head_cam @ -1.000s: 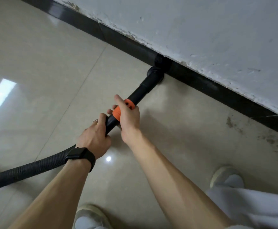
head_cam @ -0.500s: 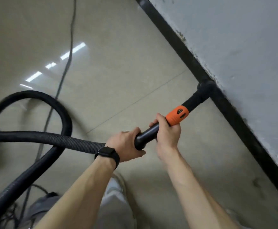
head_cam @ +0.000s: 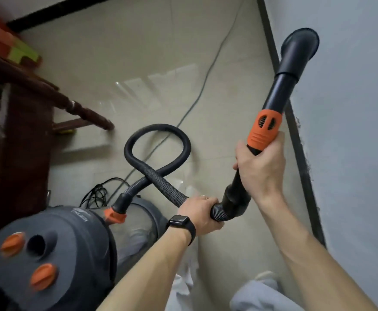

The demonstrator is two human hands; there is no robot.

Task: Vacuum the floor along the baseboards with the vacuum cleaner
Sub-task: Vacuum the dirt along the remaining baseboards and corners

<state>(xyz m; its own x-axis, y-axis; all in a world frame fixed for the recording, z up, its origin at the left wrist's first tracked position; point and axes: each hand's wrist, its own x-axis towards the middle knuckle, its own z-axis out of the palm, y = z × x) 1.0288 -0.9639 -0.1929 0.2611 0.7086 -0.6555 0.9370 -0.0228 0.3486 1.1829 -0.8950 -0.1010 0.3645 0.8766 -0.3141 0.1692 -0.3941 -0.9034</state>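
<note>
Black plastic wand (head_cam: 280,90) of the vacuum cleaner, held raised and tilted over the right edge of the floor (head_cam: 138,63). Its round nozzle (head_cam: 300,46) shows against the pale wall (head_cam: 352,108), above the dark baseboard (head_cam: 300,149); whether the nozzle touches the wall cannot be told. An orange collar (head_cam: 264,129) with two vent slots rings the wand's lower part.

The right grip (head_cam: 259,167), a bare hand, is clamped round the wand just below the collar, thumb against the orange edge. The left grip (head_cam: 200,215), also bare, is wrapped round the ribbed hose (head_cam: 161,176) where it meets the wand's black cuff; a black watch (head_cam: 181,223) sits on that wrist.

From the left grip the hose runs up and left, makes one closed loop on the floor, crosses itself and enters an orange fitting on the grey canister (head_cam: 48,243). The canister fills the floor's near left corner, and its top carries two orange knobs. A thin power cord (head_cam: 206,79) trails from beside the canister toward the far edge of the floor.

Dark wooden furniture (head_cam: 19,142) with a turned leg (head_cam: 82,111) stands along the floor's left edge. A light trouser leg (head_cam: 257,295) shows at the near edge.
</note>
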